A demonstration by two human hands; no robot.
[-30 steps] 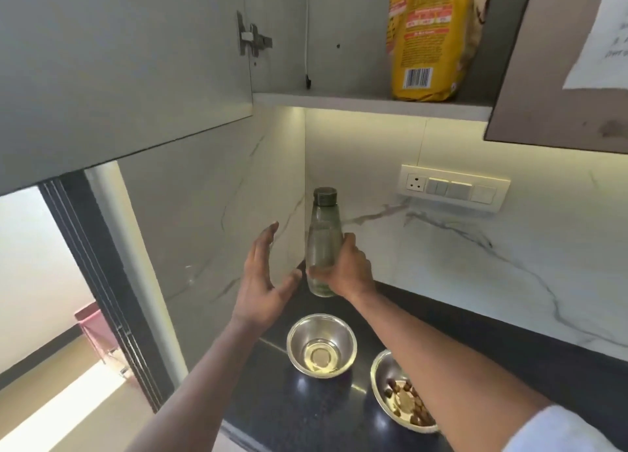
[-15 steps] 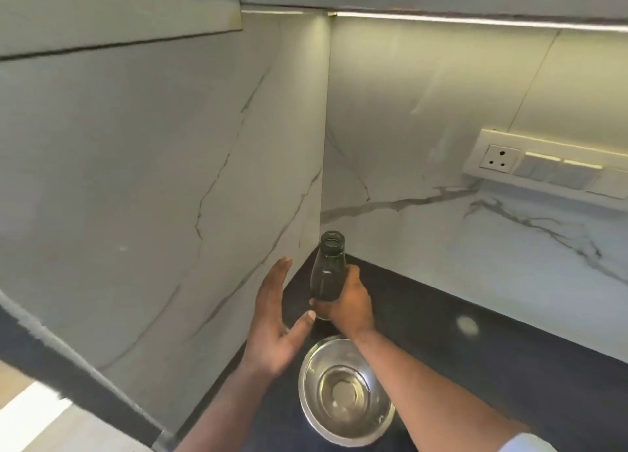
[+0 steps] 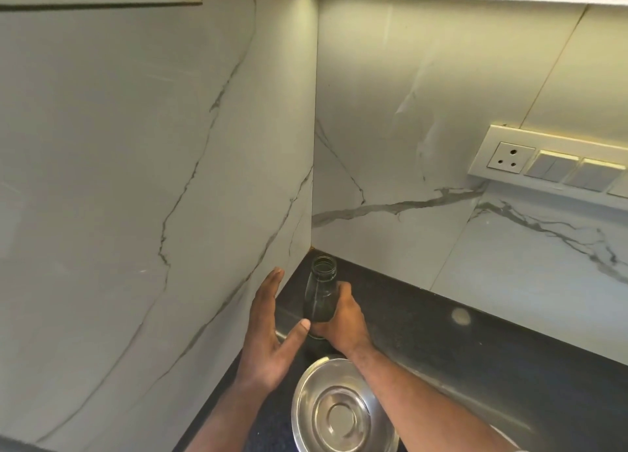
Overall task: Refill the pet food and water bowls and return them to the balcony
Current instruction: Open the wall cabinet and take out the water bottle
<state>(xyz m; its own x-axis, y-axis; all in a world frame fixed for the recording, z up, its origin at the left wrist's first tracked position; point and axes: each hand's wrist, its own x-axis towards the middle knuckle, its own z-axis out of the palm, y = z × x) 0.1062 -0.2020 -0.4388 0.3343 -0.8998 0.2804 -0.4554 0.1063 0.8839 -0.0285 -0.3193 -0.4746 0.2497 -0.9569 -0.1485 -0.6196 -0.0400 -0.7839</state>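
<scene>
A clear glass bottle (image 3: pixel 319 292) stands upright in the corner of the black countertop (image 3: pixel 441 336), its mouth uncapped. My right hand (image 3: pixel 343 322) grips its lower body from the right. My left hand (image 3: pixel 272 332) hovers just left of the bottle, fingers straight, thumb tip near the bottle's base, holding nothing. A steel bowl (image 3: pixel 336 407) sits on the counter right in front of the bottle, under my right forearm; whether it holds water is hard to tell. The food bowl is out of view.
White marble walls (image 3: pixel 170 179) meet in a corner behind the bottle. A socket and switch panel (image 3: pixel 550 162) is mounted on the right wall. An upper cabinet's underside with a light strip runs along the top.
The view dropped and came closer; the cabinet shelf and food bowl left the frame. The bottle has lost its dark cap. Both hands have stayed around the bottle as it stands lower in the corner.
</scene>
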